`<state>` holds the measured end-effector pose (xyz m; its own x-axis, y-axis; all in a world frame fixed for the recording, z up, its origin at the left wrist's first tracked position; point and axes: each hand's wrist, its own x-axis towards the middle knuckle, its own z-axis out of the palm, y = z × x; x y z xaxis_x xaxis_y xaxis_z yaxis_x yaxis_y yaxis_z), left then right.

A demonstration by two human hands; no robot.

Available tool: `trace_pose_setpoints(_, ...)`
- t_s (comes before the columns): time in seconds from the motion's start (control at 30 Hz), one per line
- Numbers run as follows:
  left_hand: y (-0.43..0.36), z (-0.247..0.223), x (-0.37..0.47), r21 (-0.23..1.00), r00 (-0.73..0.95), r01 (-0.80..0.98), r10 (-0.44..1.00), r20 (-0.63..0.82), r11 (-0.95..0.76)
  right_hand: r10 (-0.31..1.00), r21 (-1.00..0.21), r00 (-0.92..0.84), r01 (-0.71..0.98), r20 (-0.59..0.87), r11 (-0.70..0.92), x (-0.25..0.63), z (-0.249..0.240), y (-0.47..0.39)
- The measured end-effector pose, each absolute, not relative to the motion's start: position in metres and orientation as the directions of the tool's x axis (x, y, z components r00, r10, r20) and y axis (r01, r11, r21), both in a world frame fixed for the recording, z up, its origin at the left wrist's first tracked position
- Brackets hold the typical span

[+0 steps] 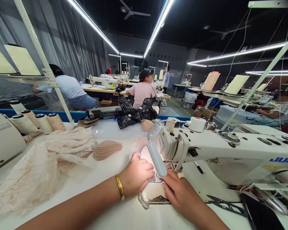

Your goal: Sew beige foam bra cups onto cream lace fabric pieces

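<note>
Head view: both hands at needle area of sewing machine (230, 153).

Left hand (136, 174) curled narrow, right hand (180, 191) flat, fingers together, both pressing pale fabric piece (146, 156) left of machine head; grip on it not discernible. Gooseneck lamp (156, 158) overhanging, hiding needle and part of the piece. Left of machine: stack of beige cups (107, 149), lace heap (40, 163), thread cones (38, 123). Scissors (227, 204) in front of machine. Behind machine: black bag (134, 115), seated workers. Legible: "JUKI" on machine arm, "Claison" on grey box (104, 112).
</note>
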<state>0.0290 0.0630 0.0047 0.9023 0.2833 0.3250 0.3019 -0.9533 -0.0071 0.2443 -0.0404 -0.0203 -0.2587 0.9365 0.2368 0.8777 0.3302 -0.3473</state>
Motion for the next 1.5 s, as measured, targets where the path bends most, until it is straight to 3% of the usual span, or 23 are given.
trace_pose_setpoints(0.1,0.070,0.005,0.028,0.047,0.869,0.358,0.351,0.349,-0.933,0.936,-0.348,-0.258,0.877,0.240,0.331,0.244,-0.020,-0.042)
trace_pose_setpoints(0.23,0.101,0.005,0.019,0.099,0.677,0.602,0.572,0.464,-0.792,0.932,-0.310,-0.262,0.890,0.252,0.334,0.244,-0.020,-0.042)
trace_pose_setpoints(0.33,0.121,0.007,0.002,0.091,0.684,0.638,0.616,0.390,-0.765,0.932,-0.287,-0.259,0.900,0.255,0.329,0.244,-0.022,-0.040)
trace_pose_setpoints(0.5,0.102,0.021,-0.015,-0.006,0.773,0.610,0.594,0.223,-0.792,0.928,-0.274,-0.259,0.903,0.266,0.330,0.245,-0.023,-0.039)
trace_pose_setpoints(0.6,0.074,0.022,-0.004,0.021,0.846,0.510,0.507,0.167,-0.860,0.931,-0.282,-0.253,0.903,0.263,0.325,0.245,-0.021,-0.040)
trace_pose_setpoints(0.83,0.054,-0.002,0.027,0.133,0.896,0.262,0.292,0.333,-0.956,0.946,-0.350,-0.241,0.885,0.217,0.306,0.244,-0.015,-0.039)
trace_pose_setpoints(1.3,0.054,-0.011,0.040,0.177,0.850,0.286,0.335,0.406,-0.942,0.939,-0.336,-0.237,0.889,0.248,0.313,0.244,-0.018,-0.040)
trace_pose_setpoints(1.5,0.047,-0.006,0.031,0.091,0.832,0.425,0.428,0.354,-0.900,0.880,-0.273,-0.291,0.872,0.376,0.406,0.248,-0.035,-0.032)
